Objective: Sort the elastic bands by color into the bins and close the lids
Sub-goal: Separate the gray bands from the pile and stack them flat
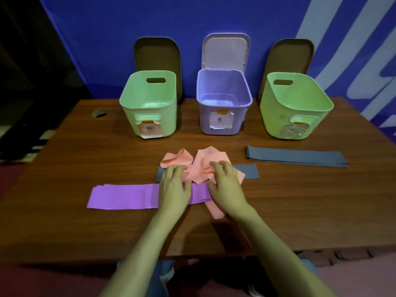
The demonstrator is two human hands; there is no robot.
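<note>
A crumpled heap of pink elastic bands lies in the middle of the wooden table. My left hand and my right hand both rest on its near edge, fingers spread and touching the pink bands. A flat purple band stretches left under my hands. A grey band pokes out from beneath the pink heap. A stack of grey bands lies at the right. Behind stand three open bins: a green one, a lilac one, and a green one.
Each bin's lid leans against the blue wall behind it: a dark lid, a lilac lid, a dark lid. Paper labels are taped on the bin fronts. A small dark object lies at the table's far left.
</note>
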